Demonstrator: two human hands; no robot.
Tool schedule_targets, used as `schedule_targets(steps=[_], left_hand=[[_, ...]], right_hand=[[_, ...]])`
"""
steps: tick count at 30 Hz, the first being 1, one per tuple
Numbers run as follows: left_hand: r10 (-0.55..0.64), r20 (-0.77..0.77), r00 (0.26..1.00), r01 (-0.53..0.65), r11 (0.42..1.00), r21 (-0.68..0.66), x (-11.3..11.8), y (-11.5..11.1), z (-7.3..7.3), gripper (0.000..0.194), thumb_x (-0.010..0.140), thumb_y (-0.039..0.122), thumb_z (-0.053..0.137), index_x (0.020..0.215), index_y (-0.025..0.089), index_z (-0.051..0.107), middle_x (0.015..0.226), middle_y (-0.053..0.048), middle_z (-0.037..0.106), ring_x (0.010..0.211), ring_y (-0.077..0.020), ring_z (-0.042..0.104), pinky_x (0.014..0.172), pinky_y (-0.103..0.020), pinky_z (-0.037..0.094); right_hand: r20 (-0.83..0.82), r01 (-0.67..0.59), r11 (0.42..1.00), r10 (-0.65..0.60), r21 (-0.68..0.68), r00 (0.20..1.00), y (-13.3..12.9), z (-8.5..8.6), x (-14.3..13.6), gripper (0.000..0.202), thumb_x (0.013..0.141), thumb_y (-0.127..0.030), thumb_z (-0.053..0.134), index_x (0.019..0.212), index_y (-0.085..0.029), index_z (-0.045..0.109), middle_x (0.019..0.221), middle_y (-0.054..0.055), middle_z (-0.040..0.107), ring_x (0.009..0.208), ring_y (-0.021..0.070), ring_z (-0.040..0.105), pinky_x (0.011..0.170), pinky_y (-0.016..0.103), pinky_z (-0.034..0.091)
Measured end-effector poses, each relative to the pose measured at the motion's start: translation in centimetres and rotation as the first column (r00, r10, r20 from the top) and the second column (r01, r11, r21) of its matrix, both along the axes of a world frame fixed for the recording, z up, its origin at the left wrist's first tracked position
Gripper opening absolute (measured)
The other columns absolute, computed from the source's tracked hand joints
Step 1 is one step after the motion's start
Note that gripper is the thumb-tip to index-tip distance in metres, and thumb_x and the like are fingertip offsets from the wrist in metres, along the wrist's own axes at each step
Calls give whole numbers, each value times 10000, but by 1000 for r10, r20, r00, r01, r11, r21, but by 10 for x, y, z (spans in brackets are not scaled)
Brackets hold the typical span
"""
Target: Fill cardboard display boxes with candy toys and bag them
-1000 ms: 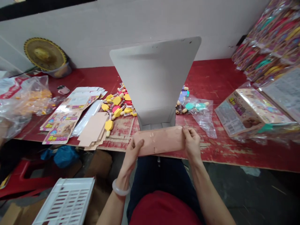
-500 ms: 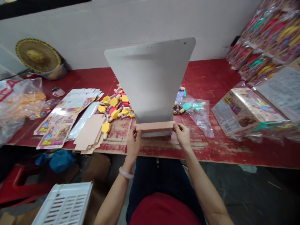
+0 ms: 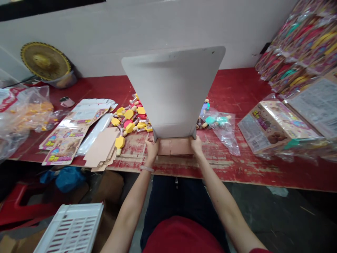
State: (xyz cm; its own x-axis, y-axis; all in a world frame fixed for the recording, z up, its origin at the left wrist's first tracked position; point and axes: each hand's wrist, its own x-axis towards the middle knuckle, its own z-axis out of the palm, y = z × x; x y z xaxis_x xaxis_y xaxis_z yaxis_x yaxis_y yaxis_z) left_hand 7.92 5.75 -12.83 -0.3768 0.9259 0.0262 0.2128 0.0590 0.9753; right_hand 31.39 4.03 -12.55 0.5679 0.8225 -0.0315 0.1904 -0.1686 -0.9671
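Note:
A cardboard box with a tall greyish-white panel (image 3: 173, 95) stands in front of me, the panel leaning back and widening towards its top. At its near, low end lies a pinkish-brown card piece (image 3: 175, 147), its flat face up between the box's sides. My left hand (image 3: 151, 149) grips the left end of the box's base, a ring-like bracelet on that wrist. At the right end my right hand (image 3: 197, 146) is closed on the corner, its fingertips partly hidden behind the card.
Yellow and red popsicle-shaped pieces (image 3: 129, 119) lie left of the box. Nearby are flat tan cards (image 3: 102, 147) and printed cards (image 3: 65, 140). Right stand a clear bag (image 3: 228, 135), a printed box (image 3: 276, 126) and stacked packs (image 3: 295, 66). A white crate (image 3: 71, 228) sits below the table.
The tan card strip, earlier held up across the front by both hands, now sits lower in the box with its broad face showing. Both hands have moved to grip the box's sides.

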Motion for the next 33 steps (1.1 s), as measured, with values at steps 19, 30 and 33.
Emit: schedule_targets(steps=[19, 30, 33], left_hand=[[-177, -858, 482, 368, 930, 16, 14, -28, -22, 572, 945, 522, 568, 1355, 122, 576, 1350, -200, 572, 1234, -357, 528, 1059, -512, 416], [-193, -820, 538, 328, 945, -8, -29, -32, -24, 476, 998, 391, 430, 1410, 207, 581, 1450, -159, 582, 1330, -350, 508, 1153, -537, 322], [-201, -836, 510, 341, 940, -17, -28, -34, -26, 590, 962, 499, 510, 1462, 186, 534, 1487, -173, 547, 1359, -374, 479, 1170, -549, 298]], right_hand=[[-226, -344, 926, 372, 155, 900, -9, -6, 30, 687, 685, -564, 762, 1269, -222, 648, 1271, 125, 692, 1082, 249, 672, 837, 346, 558], [455, -158, 976, 75, 147, 887, 98, 35, 28, 451, 828, -167, 447, 1249, -109, 599, 1274, 190, 641, 1271, 305, 508, 1142, 485, 334], [686, -158, 982, 44, 103, 726, 110, 35, 20, 474, 812, -126, 430, 1259, -58, 574, 1258, 225, 620, 1258, 331, 476, 1134, 504, 302]])
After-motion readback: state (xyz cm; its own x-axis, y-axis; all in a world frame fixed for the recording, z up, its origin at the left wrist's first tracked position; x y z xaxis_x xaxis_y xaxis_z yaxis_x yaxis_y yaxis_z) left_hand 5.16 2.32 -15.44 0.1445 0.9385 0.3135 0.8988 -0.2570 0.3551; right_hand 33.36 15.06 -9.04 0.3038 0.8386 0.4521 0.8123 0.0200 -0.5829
